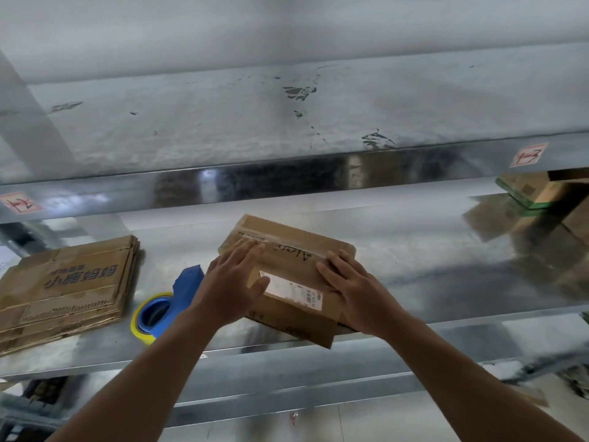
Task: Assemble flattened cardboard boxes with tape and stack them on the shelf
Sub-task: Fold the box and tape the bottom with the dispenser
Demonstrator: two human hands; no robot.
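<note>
Box [288, 250]: brown cardboard, lying on the metal shelf [424, 260] near its front, middle of view, turned askew, its near corner jutting past the shelf lip. Shelf: shiny sheet metal, wide, running across the whole view. Upper shelf [223, 122]: dull scuffed metal, directly above, with a bright front rail. Flat cardboard [67, 291]: a stack of folded sheets at the left of the shelf, printed characters on the top sheet, well apart from the box. More boxes [538, 193]: far right, at the back, one with a green edge, partly hidden by the rail. Left hand [232, 282]: released, fingers straight and laid flat on the box top at its left side, thumb out toward a white label [291, 288] on the box. Right hand [347, 282]: released, fingers laid flat over the box's right end; thumb not visible. Tape [156, 314]: yellow roll in a blue dispenser, on the shelf between the flat cardboard and the box, just beside the left wrist. Rail tags: two small white ones with red marks, one at left [20, 202], one at right [527, 154].
</note>
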